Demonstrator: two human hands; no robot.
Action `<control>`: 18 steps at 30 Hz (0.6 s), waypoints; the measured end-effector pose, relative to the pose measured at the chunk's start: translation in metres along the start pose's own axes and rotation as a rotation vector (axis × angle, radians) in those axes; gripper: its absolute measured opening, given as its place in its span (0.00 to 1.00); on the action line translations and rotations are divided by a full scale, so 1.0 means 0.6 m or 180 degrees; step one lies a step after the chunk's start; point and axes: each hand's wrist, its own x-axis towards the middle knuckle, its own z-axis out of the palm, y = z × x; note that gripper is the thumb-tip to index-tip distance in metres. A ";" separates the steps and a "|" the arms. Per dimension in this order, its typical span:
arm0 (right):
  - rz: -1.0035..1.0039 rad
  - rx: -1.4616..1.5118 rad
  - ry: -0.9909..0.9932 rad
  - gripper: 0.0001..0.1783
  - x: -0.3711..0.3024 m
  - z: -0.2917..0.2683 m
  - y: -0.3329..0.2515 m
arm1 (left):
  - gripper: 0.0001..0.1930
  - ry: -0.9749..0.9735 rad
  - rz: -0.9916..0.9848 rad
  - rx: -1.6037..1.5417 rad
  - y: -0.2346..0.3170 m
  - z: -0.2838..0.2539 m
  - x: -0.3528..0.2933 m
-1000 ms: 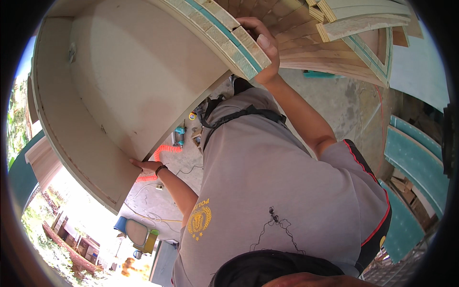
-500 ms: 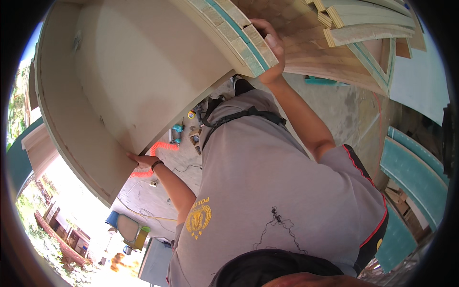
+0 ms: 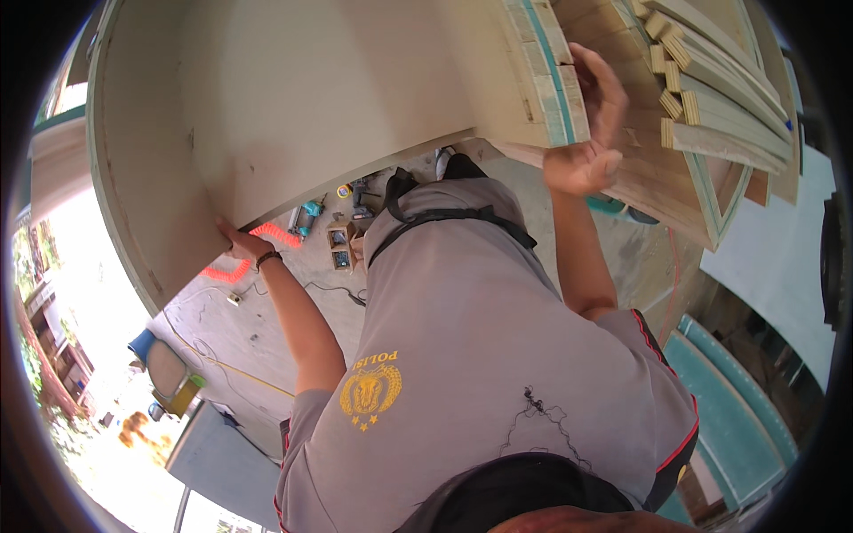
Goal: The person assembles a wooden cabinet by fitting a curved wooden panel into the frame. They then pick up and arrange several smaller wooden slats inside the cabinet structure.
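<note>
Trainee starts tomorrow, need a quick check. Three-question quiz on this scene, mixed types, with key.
1. True or false: the left hand touches the wooden piece.
2. Which colour is the coiled hose?
a) black
b) orange
c) white
3. Fill in: in the view, the stacked strips lie to the ____ of the right hand.

Key: 1. true; 2. b; 3. right

smooth matt wooden box [image 3: 338, 89], raw wood strips [image 3: 724, 147], matt cloth shirt [image 3: 498, 311]
</note>
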 end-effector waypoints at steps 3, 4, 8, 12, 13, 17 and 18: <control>-0.0519 -0.0585 -0.0130 0.45 0.024 0.004 -0.022 | 0.21 0.0094 0.0004 -0.0155 0.022 0.014 -0.013; -0.0613 -0.0845 -0.0143 0.44 0.029 0.009 -0.029 | 0.21 0.0117 0.0003 -0.0146 0.026 0.012 -0.015; -0.0202 -0.0753 -0.0271 0.25 0.044 0.016 -0.054 | 0.33 -0.0234 -0.0279 -0.0148 0.032 0.004 -0.012; -0.0077 -0.1097 -0.0275 0.15 0.041 0.027 -0.066 | 0.34 -0.0543 -0.0489 -0.0011 0.009 -0.027 0.010; 0.0007 -0.1275 -0.0387 0.15 0.043 0.024 -0.072 | 0.35 -0.0516 -0.0624 0.0073 0.005 -0.032 0.012; 0.0263 -0.1655 -0.0743 0.17 0.057 0.027 -0.100 | 0.31 -0.0771 -0.1061 -0.0165 -0.040 -0.070 0.028; 0.0304 -0.1669 -0.0810 0.17 0.061 0.032 -0.107 | 0.31 -0.0807 -0.1115 -0.0351 -0.055 -0.073 0.028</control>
